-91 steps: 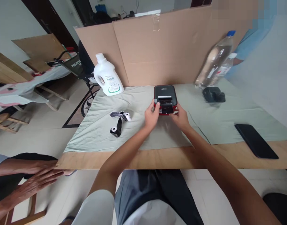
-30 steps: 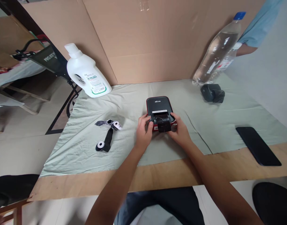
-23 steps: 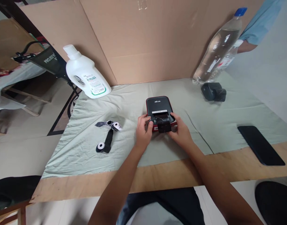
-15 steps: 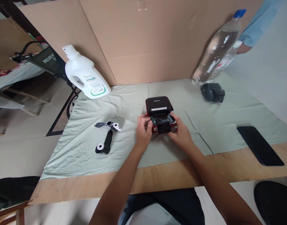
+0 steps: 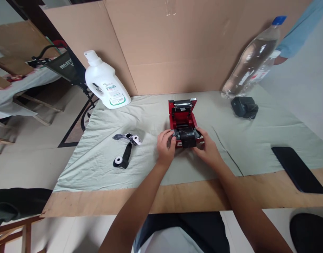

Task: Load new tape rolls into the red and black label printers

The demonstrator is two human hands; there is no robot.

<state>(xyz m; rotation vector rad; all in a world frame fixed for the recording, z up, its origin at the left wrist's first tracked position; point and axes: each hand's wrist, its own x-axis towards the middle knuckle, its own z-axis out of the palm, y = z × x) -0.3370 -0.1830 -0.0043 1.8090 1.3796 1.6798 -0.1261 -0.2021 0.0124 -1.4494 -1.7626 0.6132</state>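
A small red and black printer [image 5: 182, 121] sits on the cloth in the middle, its lid raised and its red inside showing. Over its front hangs a glossy black strip [image 5: 188, 138]. My left hand [image 5: 166, 146] grips the printer's left front corner, thumb on top. On the opposite corner, my right hand [image 5: 206, 147] has its fingers closed around the side. To the left lie black rolls with white cores: one [image 5: 119, 160] trails a black strip, and others [image 5: 132, 138] lie just behind it.
A leaning white jug [image 5: 108, 84] and a large water bottle [image 5: 253, 59] stand along the cardboard [image 5: 174, 49]. At right are a black wrapped object [image 5: 244, 107], a dark phone [image 5: 298, 169] and a thin cable [image 5: 228, 151]. A blue sleeve [image 5: 303, 31] shows behind the bottles.
The printer's lid has swung up from nearly flat to upright, exposing the red inside. Both hands stay on its front corners. The whole view has shifted slightly.
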